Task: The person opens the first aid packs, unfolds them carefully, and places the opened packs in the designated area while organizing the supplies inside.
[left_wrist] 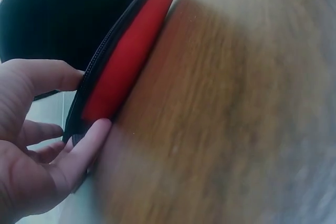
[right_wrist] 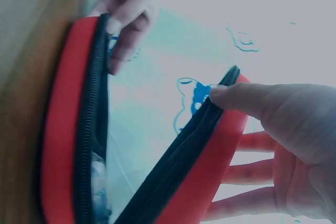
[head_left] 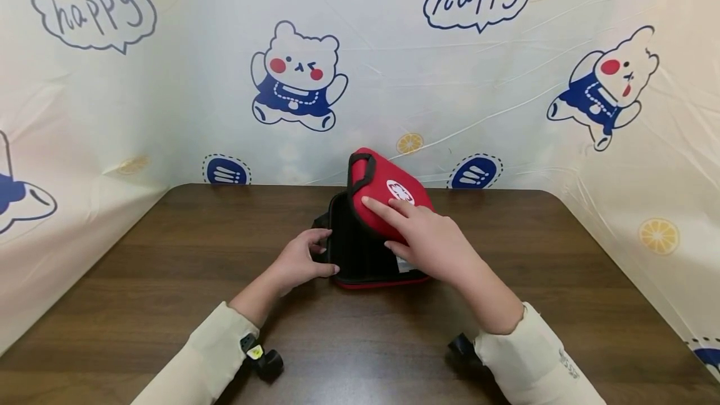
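A red zip case (head_left: 385,189) with a black lining and a white oval logo stands partly unfolded on the table. Its lid is tilted up over the base (right_wrist: 59,129). At the base's left end, my left hand (head_left: 299,260) pinches the rim, with the thumb and a finger on either side of the zip edge in the left wrist view. My right hand (head_left: 435,241) holds the lid, thumb on the zipped rim and the other fingers along the red outside. Something pale and shiny (right_wrist: 98,187) shows inside the base; its kind cannot be made out.
The brown wooden table (head_left: 185,255) carries the case near its far edge. A pale printed curtain (head_left: 382,80) with bears and lettering rises behind and at both sides. Dark wrist cameras (head_left: 270,364) hang by the cream sleeves.
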### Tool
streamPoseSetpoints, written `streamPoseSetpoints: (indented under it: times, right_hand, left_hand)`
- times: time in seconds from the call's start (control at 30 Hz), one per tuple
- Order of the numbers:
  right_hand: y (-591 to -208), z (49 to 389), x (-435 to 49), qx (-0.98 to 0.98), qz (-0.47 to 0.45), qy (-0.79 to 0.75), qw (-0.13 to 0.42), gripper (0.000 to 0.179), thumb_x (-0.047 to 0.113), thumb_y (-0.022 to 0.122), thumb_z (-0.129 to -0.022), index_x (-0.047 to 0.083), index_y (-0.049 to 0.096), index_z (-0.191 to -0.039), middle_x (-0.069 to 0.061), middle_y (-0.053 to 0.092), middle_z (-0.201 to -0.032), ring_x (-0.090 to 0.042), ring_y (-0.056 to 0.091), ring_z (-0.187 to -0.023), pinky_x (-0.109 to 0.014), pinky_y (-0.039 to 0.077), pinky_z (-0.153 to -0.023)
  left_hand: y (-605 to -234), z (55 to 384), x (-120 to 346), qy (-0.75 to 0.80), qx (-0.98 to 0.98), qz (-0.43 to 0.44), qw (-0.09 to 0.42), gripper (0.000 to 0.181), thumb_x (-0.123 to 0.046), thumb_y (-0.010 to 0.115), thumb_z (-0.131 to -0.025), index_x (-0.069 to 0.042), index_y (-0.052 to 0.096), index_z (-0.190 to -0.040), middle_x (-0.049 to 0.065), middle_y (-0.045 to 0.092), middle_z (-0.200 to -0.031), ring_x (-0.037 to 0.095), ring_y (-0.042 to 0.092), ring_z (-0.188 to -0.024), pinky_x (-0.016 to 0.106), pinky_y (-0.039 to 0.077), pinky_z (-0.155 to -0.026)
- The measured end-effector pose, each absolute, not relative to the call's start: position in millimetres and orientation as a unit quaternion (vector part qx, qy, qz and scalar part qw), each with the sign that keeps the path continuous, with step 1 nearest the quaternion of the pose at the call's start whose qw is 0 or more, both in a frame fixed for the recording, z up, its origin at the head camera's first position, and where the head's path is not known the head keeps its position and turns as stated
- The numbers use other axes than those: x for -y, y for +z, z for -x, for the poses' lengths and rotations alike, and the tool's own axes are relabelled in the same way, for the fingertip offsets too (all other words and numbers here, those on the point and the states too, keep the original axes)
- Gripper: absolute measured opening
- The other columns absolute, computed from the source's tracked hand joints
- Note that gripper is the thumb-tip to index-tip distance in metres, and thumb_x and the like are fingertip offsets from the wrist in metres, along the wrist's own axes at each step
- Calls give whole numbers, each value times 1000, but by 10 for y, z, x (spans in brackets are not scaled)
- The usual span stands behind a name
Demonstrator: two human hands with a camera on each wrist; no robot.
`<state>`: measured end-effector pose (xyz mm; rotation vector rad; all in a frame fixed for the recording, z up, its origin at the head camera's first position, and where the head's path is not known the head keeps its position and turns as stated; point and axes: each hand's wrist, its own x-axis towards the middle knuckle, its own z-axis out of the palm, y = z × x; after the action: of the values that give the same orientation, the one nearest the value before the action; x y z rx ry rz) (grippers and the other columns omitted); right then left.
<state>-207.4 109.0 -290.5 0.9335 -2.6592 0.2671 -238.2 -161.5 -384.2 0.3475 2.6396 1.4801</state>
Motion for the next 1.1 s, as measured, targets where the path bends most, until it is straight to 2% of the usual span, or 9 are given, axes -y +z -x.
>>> streamPoseSetpoints:
  times: [0.17, 0.37, 0.47, 0.6, 0.7, 0.87, 1.0, 1.1]
  right_hand:
    - [-2780, 2053, -1198, 925, -318, 137, 156, 80, 23, 78, -84, 33, 35, -151, -11, 55, -133, -30, 59, -109, -47, 58, -76]
    - [-2674, 2038, -1332, 916, -314, 175, 178, 81, 13, 82, -78, 17, 36, -144, -17, 56, -128, -31, 63, -102, -50, 56, -83]
    - [-2639, 2037, -1398, 910, -317, 189, 187, 81, 9, 82, -77, 12, 34, -143, -18, 52, -135, -32, 63, -105, -50, 55, -85]
    - [-2606, 2053, -1497, 910, -312, 206, 181, 87, 5, 81, -77, 16, 32, -149, -16, 39, -149, -36, 60, -111, -51, 54, -84]
    - [-2581, 2062, -1577, 911, -306, 210, 179, 89, 6, 81, -77, 18, 33, -150, -15, 35, -152, -37, 56, -116, -52, 55, -84]
    - [-2533, 2059, -1703, 904, -304, 220, 204, 75, 12, 83, -77, 7, 45, -140, -18, 44, -143, -35, 49, -122, -52, 54, -85]
    - [-2493, 2063, -1786, 897, -291, 236, 235, 55, 16, 80, -81, 2, 53, -127, -17, 54, -127, -30, 52, -106, -46, 56, -78]
    - [-2461, 2060, -1862, 897, -276, 249, 239, 45, 16, 77, -84, 1, 55, -120, -16, 56, -115, -28, 58, -97, -46, 55, -77]
  left_hand:
    - [-3844, 2379, 1602, 498, -859, -106, 53, 74, -9, 81, -77, -2, 46, -142, 16, 40, -148, 35, 50, -122, 45, 50, -93]
    - [-3844, 2370, 1601, 496, -860, -103, 53, 74, -9, 81, -77, -2, 46, -142, 16, 39, -148, 35, 50, -122, 46, 50, -94]
    - [-3846, 2374, 1603, 494, -861, -105, 52, 74, -10, 81, -78, -1, 46, -142, 16, 39, -148, 35, 50, -122, 46, 49, -94]
    - [-3847, 2377, 1603, 496, -860, -106, 54, 73, -9, 81, -78, -1, 46, -142, 16, 38, -149, 35, 50, -122, 46, 49, -94]
    - [-3845, 2374, 1603, 498, -859, -104, 54, 74, -9, 81, -78, -1, 46, -142, 16, 39, -148, 35, 50, -122, 46, 50, -93]
    - [-3842, 2372, 1602, 498, -860, -101, 54, 73, -9, 81, -78, -1, 47, -142, 15, 39, -148, 35, 50, -121, 46, 49, -94]
    - [-3831, 2363, 1602, 498, -860, -99, 54, 73, -9, 81, -78, -1, 47, -142, 15, 39, -148, 34, 50, -121, 46, 49, -94]
    - [-3821, 2354, 1611, 498, -859, -100, 56, 73, -9, 81, -77, 0, 47, -142, 15, 39, -148, 35, 50, -121, 45, 50, -93]
